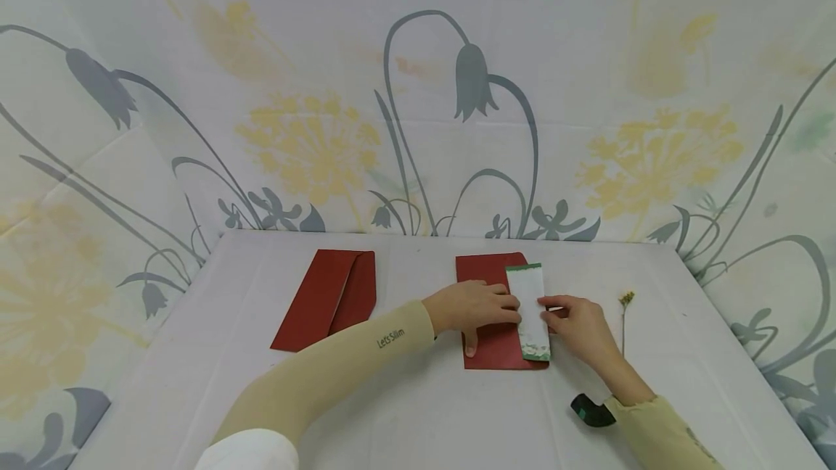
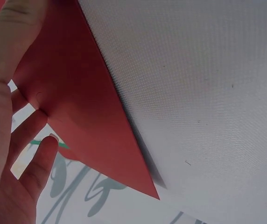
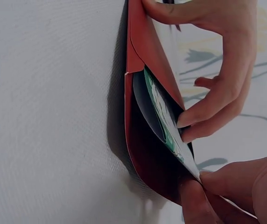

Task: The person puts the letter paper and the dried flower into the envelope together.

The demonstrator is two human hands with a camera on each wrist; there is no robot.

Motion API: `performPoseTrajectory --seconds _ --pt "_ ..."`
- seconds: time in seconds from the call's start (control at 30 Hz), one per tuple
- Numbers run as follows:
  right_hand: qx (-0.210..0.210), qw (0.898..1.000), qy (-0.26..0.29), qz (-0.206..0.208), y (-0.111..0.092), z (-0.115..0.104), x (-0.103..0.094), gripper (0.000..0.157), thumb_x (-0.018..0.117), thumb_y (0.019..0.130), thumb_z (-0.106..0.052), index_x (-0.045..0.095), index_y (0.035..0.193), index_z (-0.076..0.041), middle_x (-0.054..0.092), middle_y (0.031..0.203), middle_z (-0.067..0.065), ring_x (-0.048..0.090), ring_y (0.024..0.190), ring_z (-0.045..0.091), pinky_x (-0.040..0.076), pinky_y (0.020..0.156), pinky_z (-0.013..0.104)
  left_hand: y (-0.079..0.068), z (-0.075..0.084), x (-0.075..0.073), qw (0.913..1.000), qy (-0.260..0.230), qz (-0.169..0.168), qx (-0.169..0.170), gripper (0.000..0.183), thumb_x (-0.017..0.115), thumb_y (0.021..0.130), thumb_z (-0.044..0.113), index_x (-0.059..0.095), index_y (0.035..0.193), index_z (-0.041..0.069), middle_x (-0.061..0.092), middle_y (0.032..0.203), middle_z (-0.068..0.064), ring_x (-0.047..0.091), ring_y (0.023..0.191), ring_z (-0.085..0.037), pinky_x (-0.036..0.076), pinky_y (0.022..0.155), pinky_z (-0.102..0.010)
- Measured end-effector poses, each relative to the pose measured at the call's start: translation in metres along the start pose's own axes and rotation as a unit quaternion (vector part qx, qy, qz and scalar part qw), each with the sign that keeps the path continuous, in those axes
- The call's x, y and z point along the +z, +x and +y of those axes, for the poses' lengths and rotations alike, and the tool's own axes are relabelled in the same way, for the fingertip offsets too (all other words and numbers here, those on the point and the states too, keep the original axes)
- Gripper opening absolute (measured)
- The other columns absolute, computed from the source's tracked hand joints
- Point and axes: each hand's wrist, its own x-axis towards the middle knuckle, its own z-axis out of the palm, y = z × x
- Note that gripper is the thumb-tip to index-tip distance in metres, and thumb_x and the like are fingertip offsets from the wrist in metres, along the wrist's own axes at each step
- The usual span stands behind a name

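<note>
"What does the right hand (image 1: 578,325) have?"

"It pinches the outer edge of a white rectangular card (image 1: 532,285) with green strips at both ends and a leafy print, thumb on one side and fingers on the other."

"Where is the card?"

"Partly inside the open mouth of a dark red paper envelope (image 1: 480,267). The right wrist view shows that mouth gaping, with part of the card in it; the rest sticks out on the right side."

"And the left hand (image 1: 480,307)?"

"It grips the envelope, thumb apart from the fingers: the thumb presses the near left part, while the fingertips reach across to the mouth, right beside the card."

"Anything else about?"

"A second red paper envelope (image 1: 320,303), its slanted flap edge showing, lies well to the left, just beyond the left forearm. A thin-stemmed sprig with a small yellow head (image 1: 625,303) lies to the right of the right hand. Near the right cuff is a small black rounded object (image 1: 593,410); I can't tell what it is."

"And underneath?"

"A white-covered desk (image 1: 405,412), with a flower-patterned cloth (image 1: 313,143) rising behind it."
</note>
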Motion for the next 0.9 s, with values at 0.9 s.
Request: performPoseTrajectory --seconds 0.9 --pt "0.025 0.998 0.055 0.011 0.009 0.000 0.021 0.028 0.069 0.090 -0.001 0.068 0.117 0.005 0.070 0.102 0.021 0.070 0.085 0.026 0.056 0.065 0.026 0.000 0.001 0.001 0.9998 0.016 0.007 0.004 0.091 0.082 0.069 0.059 0.045 0.146 0.029 0.043 0.144 0.009 0.040 0.127 -0.011 0.042 0.096 -0.026"
